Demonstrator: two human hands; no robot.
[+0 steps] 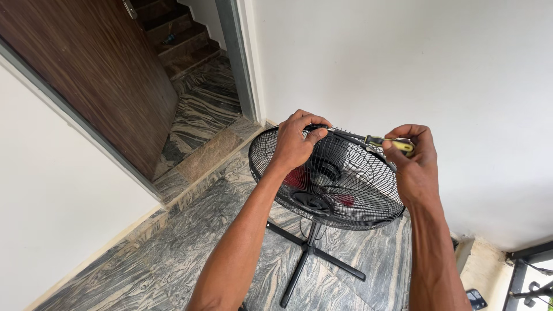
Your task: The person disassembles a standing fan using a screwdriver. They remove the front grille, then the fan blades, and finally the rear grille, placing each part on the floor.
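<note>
Over the marbled grey floor (173,247), a black pedestal fan (331,178) stands on a cross-shaped base (311,253), its wire grille tilted up toward the camera. Red blades (296,178) show through the wires, partly hidden.

Left hand (296,141): closed on the top rim of the grille, fingers pinched at the edge, thumb and forefinger meeting just where a tool tip arrives. Forearm reaches up from lower frame.

Right hand (412,161): gripping a screwdriver (374,140) with a yellow and black handle; shaft lies nearly level, pointing left to the grille rim beside the left fingers. What the tip sits on is too small to tell.

Surroundings: white wall (432,69) close behind the fan. Dark wooden door (92,69) open at upper left, stone steps (178,40) beyond it. Small dark flat object (476,298) on the floor at lower right, and black metal parts (530,276) at the frame edge.
</note>
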